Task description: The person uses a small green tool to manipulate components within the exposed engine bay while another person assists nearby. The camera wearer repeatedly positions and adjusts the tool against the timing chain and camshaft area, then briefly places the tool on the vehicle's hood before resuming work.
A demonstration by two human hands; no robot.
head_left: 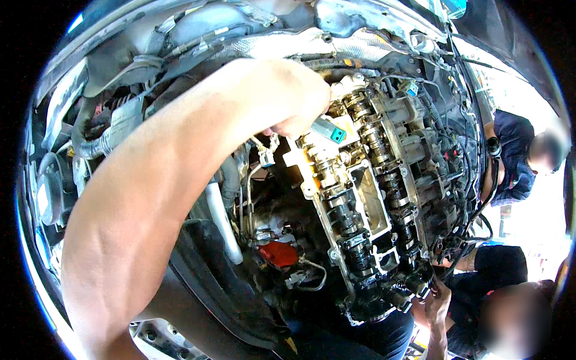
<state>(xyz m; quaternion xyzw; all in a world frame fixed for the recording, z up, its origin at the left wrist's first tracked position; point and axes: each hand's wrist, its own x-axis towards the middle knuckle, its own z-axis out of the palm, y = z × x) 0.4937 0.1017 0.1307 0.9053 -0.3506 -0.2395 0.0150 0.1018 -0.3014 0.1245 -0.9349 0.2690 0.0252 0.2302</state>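
Gripped in the closed left hand (288,99) is a grey tool with a teal button (330,131), held at the upper end of the exposed cylinder head (360,198), just beside the camshafts (384,162). Work on that end appears under way; steady aim is required next. No right hand is visible. A co-worker's hand (435,300) rests at the lower end.
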